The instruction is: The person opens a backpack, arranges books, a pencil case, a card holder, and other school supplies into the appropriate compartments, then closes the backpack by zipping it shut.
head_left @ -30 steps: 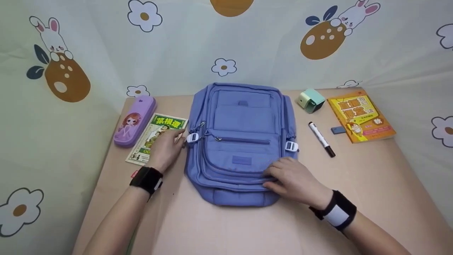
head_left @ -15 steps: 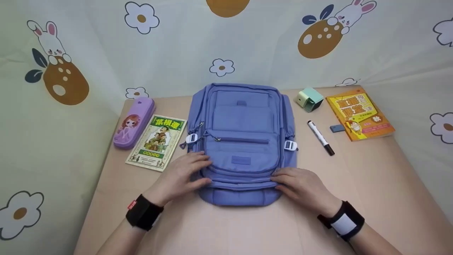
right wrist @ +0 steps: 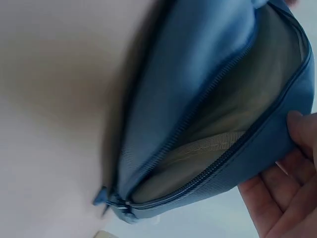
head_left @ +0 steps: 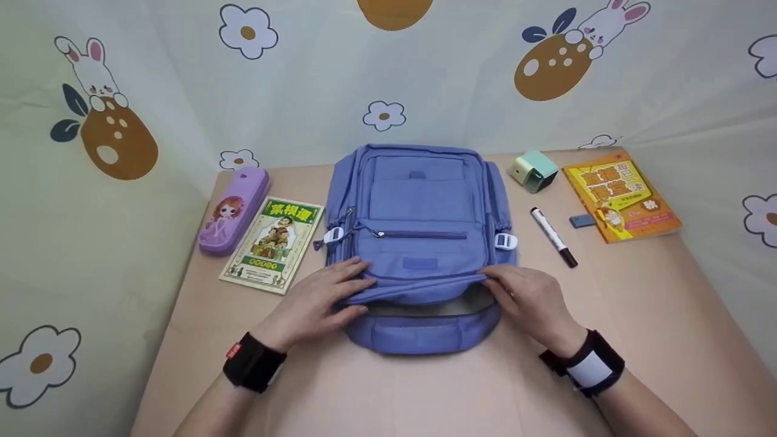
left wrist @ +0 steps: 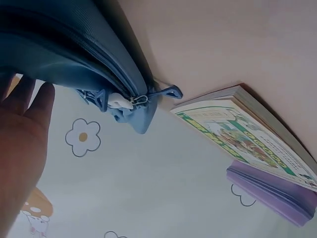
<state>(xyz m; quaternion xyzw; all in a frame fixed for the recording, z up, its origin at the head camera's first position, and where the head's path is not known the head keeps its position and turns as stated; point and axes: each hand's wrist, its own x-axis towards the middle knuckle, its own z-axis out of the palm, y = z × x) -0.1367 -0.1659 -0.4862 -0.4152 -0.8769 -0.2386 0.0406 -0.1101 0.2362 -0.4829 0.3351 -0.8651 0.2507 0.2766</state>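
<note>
Fingers (head_left: 501,277) of the right hand (head_left: 534,300) pinch the flap (head_left: 419,294) at four o'clock on the centred backpack (head_left: 419,197); the left hand (head_left: 312,306), fingers spread, touches eight. The six-o'clock mouth (head_left: 437,308) has just opened, giving access inside.

we see a small study nook, perhaps a child's. pale cloth (head_left: 315,76) printed with rabbits (head_left: 592,31) and flowers (head_left: 384,116) screens the back and both sides of a plain table (head_left: 419,394). we take our reading from the school things on it: bag (head_left: 419,197), pencil case (head_left: 234,209), green book (head_left: 273,246), orange book (head_left: 623,197), marker (head_left: 553,237). whether home or studio, we cannot tell.
</note>
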